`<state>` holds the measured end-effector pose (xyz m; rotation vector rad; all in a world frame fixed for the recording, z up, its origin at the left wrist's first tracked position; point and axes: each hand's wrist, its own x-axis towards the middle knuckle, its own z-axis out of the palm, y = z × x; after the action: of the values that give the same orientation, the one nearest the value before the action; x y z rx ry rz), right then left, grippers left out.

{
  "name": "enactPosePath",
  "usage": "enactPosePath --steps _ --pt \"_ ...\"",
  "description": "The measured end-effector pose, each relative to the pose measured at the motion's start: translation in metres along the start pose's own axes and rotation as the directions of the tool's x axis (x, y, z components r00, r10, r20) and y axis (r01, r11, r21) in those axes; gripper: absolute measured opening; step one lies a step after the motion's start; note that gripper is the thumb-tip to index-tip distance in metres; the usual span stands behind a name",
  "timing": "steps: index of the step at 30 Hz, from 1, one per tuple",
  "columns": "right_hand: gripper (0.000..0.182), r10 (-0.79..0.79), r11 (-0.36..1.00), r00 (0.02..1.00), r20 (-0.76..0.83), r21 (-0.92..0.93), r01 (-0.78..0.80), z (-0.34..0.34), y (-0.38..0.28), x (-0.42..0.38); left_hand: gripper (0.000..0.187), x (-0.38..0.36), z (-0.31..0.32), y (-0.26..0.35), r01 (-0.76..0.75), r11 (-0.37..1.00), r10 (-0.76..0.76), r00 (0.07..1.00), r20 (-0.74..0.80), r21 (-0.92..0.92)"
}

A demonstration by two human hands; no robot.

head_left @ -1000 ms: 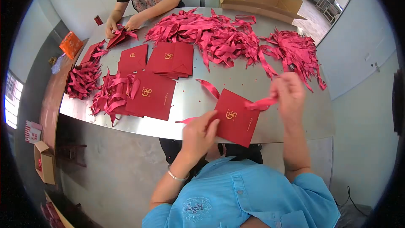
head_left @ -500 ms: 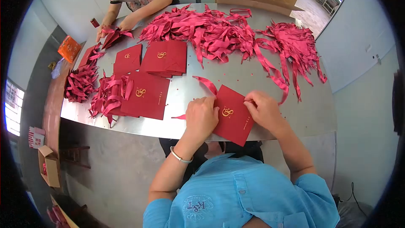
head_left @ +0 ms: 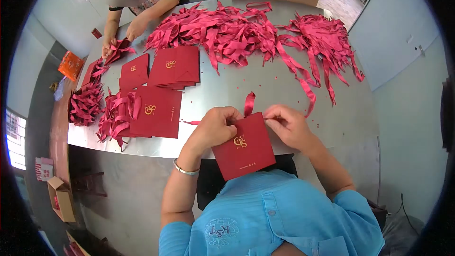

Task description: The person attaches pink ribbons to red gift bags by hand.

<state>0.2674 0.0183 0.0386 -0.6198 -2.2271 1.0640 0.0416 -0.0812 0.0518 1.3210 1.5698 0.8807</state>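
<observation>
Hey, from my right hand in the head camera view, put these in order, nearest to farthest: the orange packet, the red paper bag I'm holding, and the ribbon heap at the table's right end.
From your right hand:
1. Red paper bag, at its fingertips, just left.
2. Ribbon heap, beyond it, toward the right.
3. Orange packet, far left.
</observation>
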Motion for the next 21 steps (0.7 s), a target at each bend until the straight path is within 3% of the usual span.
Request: enactPosePath --steps 3,6,8,9,11,12,14,19,21 --pt "0.007 -0.067 0.991 0.997 -0.03 0.113 0.07 0.005 -0.001 0.008 0.03 -0.005 0.002 -0.006 0.026 0.983 -0.015 0.998 0.057 -0.182" --pt "0.007 -0.119 0.982 0.992 -0.043 0.144 0.124 0.01 0.0 0.013 0.03 -0.011 0.003 -0.001 0.073 0.972 -0.047 0.992 0.12 -0.223" --pt "0.008 -0.32 0.945 0.947 0.01 0.08 0.318 0.012 0.0 0.016 0.029 -0.012 0.005 -0.003 0.06 0.967 -0.025 0.99 0.139 -0.247" --pt "0.008 -0.314 0.946 0.949 0.01 0.082 0.312 0.013 0.0 0.014 0.029 -0.013 0.006 -0.005 0.044 0.962 0.0 0.987 0.16 -0.27" --pt "0.007 -0.126 0.99 0.974 0.188 0.094 0.109 0.016 0.0 0.01 0.028 -0.016 0.007 -0.004 0.045 0.963 0.007 0.982 0.191 -0.265" --pt "0.007 -0.118 0.99 0.975 0.187 0.093 0.102 0.018 0.001 0.008 0.027 -0.017 0.008 -0.003 0.038 0.965 0.02 0.976 0.215 -0.26" --pt "0.009 0.023 0.929 0.982 0.189 0.36 -0.091 0.026 0.006 0.004 0.026 -0.019 0.01 -0.004 0.03 0.954 0.037 0.975 0.217 -0.299" --pt "0.009 0.095 0.859 0.974 0.204 0.478 -0.184 0.033 0.013 -0.006 0.021 -0.023 0.018 -0.005 -0.007 0.939 0.083 0.975 0.205 -0.345" --pt "0.01 0.088 0.852 0.978 0.191 0.494 -0.174 0.035 0.013 -0.007 0.018 -0.022 0.021 -0.002 -0.019 0.982 0.054 0.981 0.186 -0.187"
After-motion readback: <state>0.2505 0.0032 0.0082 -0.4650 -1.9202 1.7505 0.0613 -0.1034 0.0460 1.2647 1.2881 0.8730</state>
